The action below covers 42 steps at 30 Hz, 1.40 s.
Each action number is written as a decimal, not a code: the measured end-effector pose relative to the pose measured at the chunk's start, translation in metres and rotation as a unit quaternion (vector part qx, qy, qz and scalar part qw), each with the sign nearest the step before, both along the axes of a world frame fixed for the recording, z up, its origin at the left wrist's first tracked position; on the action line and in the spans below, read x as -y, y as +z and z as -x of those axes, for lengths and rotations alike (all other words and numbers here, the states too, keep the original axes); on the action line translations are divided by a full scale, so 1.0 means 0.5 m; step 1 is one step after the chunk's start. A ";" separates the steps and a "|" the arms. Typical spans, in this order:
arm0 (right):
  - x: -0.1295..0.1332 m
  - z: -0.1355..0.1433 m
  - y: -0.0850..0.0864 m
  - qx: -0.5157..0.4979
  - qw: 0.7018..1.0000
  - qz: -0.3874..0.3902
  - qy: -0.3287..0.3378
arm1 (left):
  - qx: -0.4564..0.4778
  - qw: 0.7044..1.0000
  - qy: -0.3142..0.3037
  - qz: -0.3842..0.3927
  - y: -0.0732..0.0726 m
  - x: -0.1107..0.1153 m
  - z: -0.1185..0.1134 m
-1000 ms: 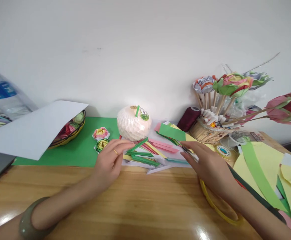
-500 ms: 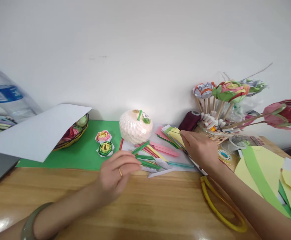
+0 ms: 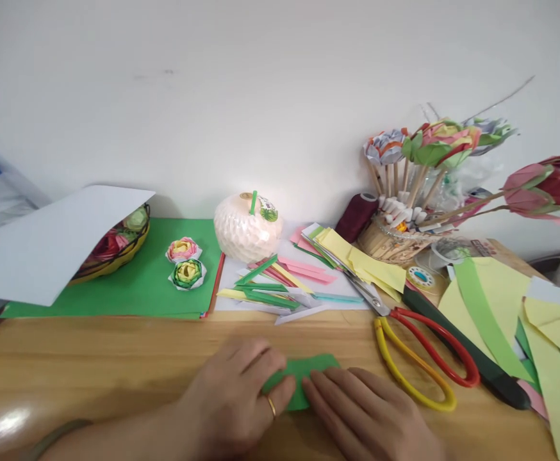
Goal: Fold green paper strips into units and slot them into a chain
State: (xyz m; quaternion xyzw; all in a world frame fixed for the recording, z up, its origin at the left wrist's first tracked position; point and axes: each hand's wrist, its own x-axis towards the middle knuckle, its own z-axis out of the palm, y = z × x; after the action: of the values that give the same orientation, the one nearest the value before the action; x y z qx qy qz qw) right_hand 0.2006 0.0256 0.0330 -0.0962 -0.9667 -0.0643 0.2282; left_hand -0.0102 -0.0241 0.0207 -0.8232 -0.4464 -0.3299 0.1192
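Observation:
A small rectangle of green paper (image 3: 304, 370) lies on the bare wood near the table's front edge. My left hand (image 3: 241, 390), with a gold ring, has its fingers closed about the paper's left end. Stretched flat, the fingers of my right hand (image 3: 364, 410) press on its right part. Scissors (image 3: 380, 307) with one red and one yellow handle lie just beyond my right hand. Behind both hands is a pile of folded paper strips (image 3: 284, 294) in green, pink, white and yellow, with stacked yellow paper pieces (image 3: 352, 250) beside it.
A white textured ball-shaped container (image 3: 248, 230) stands before the wall. Two small paper flowers (image 3: 187, 274) rest on green sheets (image 3: 140, 298). Paper flowers on sticks fill a basket (image 3: 380, 240). A dark-handled tool (image 3: 467, 349), thread spool (image 3: 357, 216) and paper offcuts (image 3: 489, 320) lie right.
My right hand has left the stacked paper pieces, and my left hand has left the strips. Both are now lower, on a green paper piece. The scissors' red handle and dark-handled tool are uncovered.

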 end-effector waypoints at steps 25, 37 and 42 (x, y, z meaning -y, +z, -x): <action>-0.007 -0.012 -0.056 -0.031 0.917 0.307 -0.255 | 0.070 0.939 0.053 0.333 -0.023 0.003 0.021; -0.004 0.000 -0.050 0.012 0.929 0.255 -0.269 | 0.016 0.935 0.028 0.353 -0.030 0.001 0.029; -0.005 -0.002 -0.052 0.022 0.924 0.260 -0.278 | 0.005 0.942 0.049 0.331 -0.026 -0.007 0.027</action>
State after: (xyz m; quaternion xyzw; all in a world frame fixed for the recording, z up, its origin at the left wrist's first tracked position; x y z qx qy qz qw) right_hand 0.2015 0.0279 0.0070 -0.4159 -0.8885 0.1263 0.1471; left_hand -0.0238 -0.0208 0.0079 -0.7916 -0.5708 -0.1616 -0.1465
